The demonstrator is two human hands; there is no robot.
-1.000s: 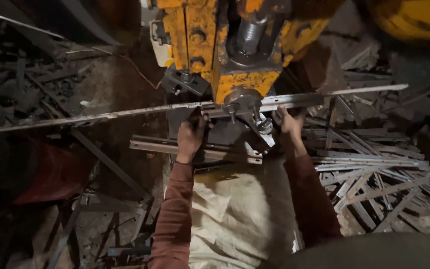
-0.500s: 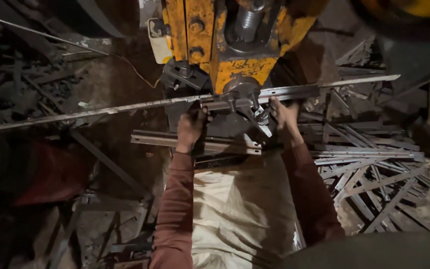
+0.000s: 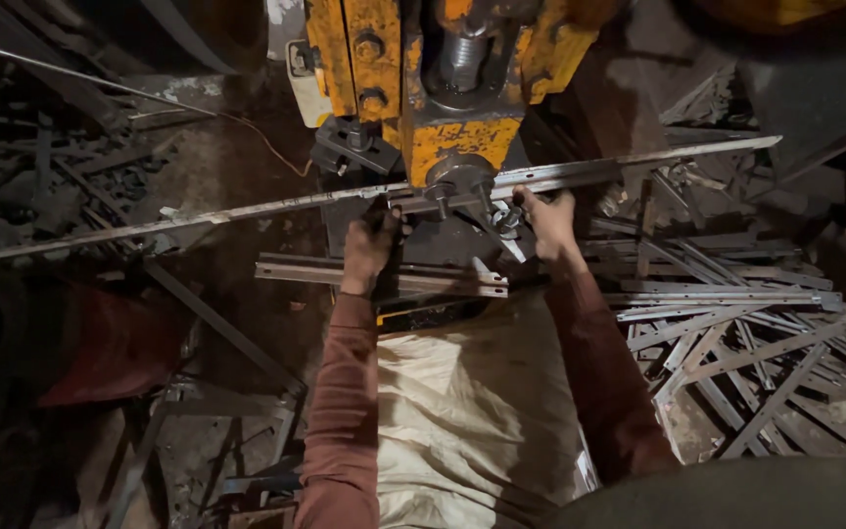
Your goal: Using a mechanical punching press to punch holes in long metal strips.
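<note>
Strip: a long, thin, flat metal strip, dull grey with a worn sheen, crossing nearly the whole frame.
Strip axis: almost level, tilted slightly, its left end low at the left edge, its right end higher at the upper right.
Strip place: it passes under the press head at centre top, between the 2 hands.
Press: a heavy yellow press, paint chipped and greasy, with bolt heads, a threaded steel screw and a round grey punch foot just above the strip.
Left hand: the left hand, grimy, sits just left of the punch with its fingers curled up onto the strip, grasping it from below.
Right hand: the right hand is just right of the punch, fingers closed around the strip's lower edge, clenched on it.
Sleeves: 2 rust-red sleeves run from the lower frame up to the hands.
Cloth: a creased, cream cloth lies between the arms at lower centre.
Rail: a short grey angle rail lies level just below the hands.
Offcuts: a loose heap of cut grey offcuts, straight and narrow, crisscrossed at the right.
Scrap: dark tangled scrap at the upper left.
</note>
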